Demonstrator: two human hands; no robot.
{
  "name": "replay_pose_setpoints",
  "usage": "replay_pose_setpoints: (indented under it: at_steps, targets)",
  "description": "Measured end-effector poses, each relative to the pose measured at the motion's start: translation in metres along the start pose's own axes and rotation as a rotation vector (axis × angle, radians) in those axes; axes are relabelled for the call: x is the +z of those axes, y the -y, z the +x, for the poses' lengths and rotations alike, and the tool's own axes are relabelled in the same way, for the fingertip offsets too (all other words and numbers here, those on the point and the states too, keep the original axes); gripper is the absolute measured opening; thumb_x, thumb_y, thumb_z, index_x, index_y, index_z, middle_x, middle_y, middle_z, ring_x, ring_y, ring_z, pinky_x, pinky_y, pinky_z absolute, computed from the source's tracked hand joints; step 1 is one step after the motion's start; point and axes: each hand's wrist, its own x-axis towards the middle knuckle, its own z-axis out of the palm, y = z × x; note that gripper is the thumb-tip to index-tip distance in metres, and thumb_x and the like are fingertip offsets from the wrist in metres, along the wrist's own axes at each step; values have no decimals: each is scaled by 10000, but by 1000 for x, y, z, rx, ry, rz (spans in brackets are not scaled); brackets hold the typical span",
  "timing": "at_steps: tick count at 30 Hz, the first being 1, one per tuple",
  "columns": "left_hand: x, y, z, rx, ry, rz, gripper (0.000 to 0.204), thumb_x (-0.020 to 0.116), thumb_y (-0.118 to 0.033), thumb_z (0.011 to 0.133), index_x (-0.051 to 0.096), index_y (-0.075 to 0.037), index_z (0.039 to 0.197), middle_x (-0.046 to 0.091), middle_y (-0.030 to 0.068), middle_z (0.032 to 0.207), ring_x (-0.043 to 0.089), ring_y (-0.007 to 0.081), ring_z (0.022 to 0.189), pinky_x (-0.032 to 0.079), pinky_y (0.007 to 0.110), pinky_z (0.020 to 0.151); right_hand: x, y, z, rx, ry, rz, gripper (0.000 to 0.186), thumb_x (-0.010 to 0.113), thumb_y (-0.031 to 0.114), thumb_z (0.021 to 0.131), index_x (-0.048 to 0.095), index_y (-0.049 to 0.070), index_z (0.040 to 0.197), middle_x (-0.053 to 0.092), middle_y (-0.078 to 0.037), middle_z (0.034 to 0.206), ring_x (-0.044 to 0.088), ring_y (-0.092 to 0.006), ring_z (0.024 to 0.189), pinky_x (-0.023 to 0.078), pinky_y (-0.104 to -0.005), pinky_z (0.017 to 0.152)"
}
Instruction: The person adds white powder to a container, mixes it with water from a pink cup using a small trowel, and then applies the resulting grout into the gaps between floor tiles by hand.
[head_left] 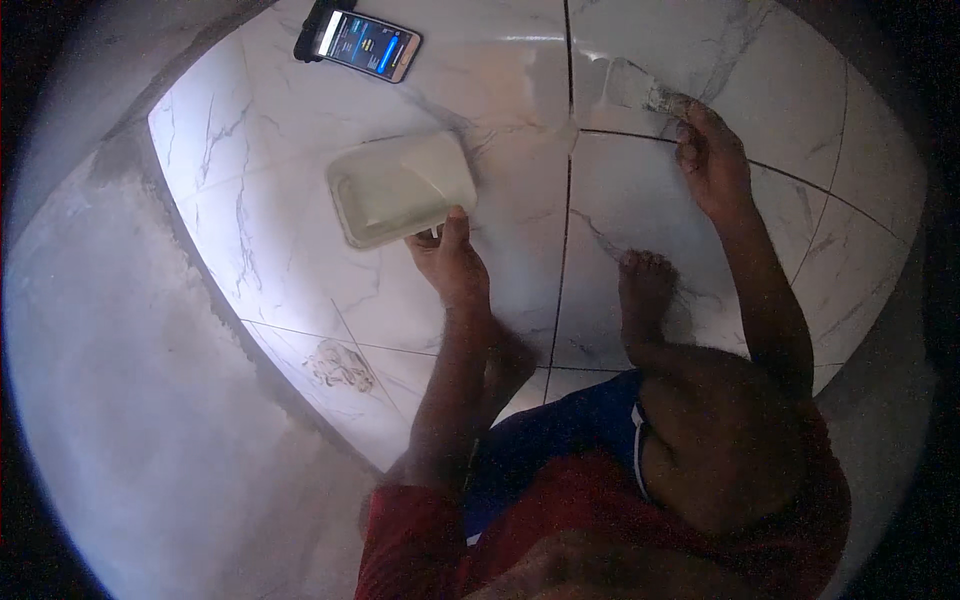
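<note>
My left hand grips the near edge of a shallow whitish plastic tub, thumb over its rim. The tub is tilted, and pale greyish stuff shows inside it; whether liquid or paste I cannot tell. Off to the right, my right hand is closed round the short handle of what looks like a putty knife. Its broad, pale blade points left and lies low over the marbled floor tile, close to the dark joints. Smeared wet marks shine around the blade.
A lit phone lies at the top, against a black object. On the left, a crumpled pale patch sits on the tiles by the grey wall edge. My bare foot rests between my hands.
</note>
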Motion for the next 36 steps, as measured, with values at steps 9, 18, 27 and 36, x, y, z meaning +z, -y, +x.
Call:
replay_pose_setpoints:
  at_steps: [9,18,27,36]
  targets:
    - [-7,-1,15,54,-9,20,502,628,85,849,423,-1,1298,500,105,1283,541,188,1103,462,305,932,1,-1,3,-21,82,-21,324,654,228,954,603,3,1182,639,-27,864,584,-76,682,455,-218,538]
    - [-26,-8,26,27,-68,24,484,609,94,873,419,8,1310,506,107,1277,555,183,1072,479,294,890,1,-7,6,-22,-12,-25,320,649,229,951,615,9,1181,607,-22,821,539,-86,666,458,-223,583]
    - [-36,-17,42,109,-79,30,379,604,42,904,448,-19,1244,562,115,1220,579,235,1120,502,384,969,7,-3,2,-18,33,-33,316,661,259,946,616,24,1151,598,-17,778,524,-90,642,440,-238,565]
    - [-57,-18,62,122,-67,12,302,618,17,913,487,-8,1184,585,115,1157,604,225,1069,530,371,967,8,-8,8,-32,1,-72,351,656,280,948,612,13,1170,585,-17,786,511,-78,620,436,-231,550]
